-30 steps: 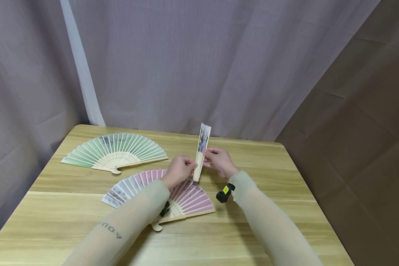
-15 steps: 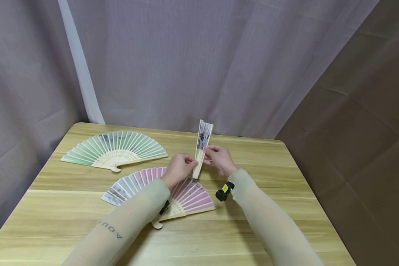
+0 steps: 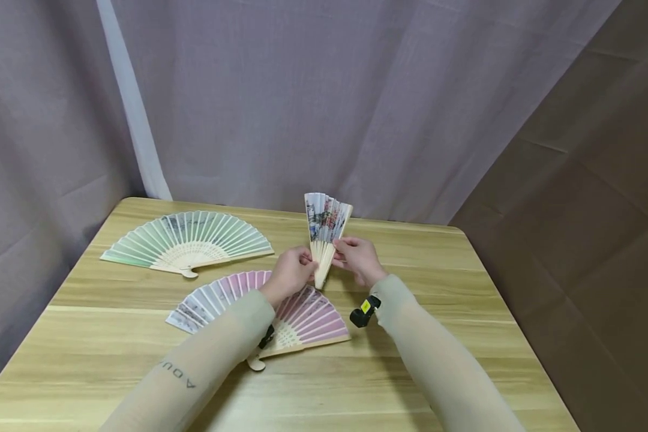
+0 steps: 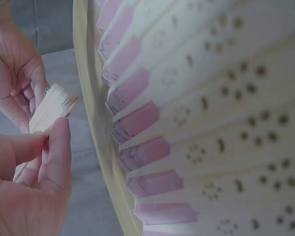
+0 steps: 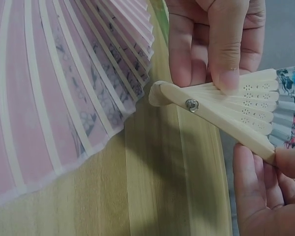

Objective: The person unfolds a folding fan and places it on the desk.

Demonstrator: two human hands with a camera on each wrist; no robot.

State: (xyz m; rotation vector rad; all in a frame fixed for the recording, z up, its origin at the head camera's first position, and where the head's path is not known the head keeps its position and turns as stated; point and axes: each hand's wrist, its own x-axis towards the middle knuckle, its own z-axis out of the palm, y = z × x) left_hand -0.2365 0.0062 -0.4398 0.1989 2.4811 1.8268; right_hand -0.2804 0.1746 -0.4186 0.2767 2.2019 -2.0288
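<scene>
A partly spread folding fan (image 3: 326,225) with a colourful printed leaf stands upright between both hands, above the far part of the table. My left hand (image 3: 291,275) pinches its pale ribs low down, near the pivot, between thumb and fingers. On the other side my right hand (image 3: 358,261) pinches the outer guard stick. In the right wrist view the fan's pierced ribs (image 5: 255,101) and metal rivet show clearly. A pink and grey folding fan (image 3: 318,324) lies spread out beneath my left forearm, which hides part of it.
A green folding fan (image 3: 189,240) lies fully spread at the back left of the wooden table (image 3: 410,372). Grey curtains (image 3: 281,108) hang right behind the far edge, and a brown cloth (image 3: 583,240) hangs along the right side.
The fan between the hands has gone from folded to partly spread, its leaf widening to the left and right and showing more of the print. Both hands have hardly moved.
</scene>
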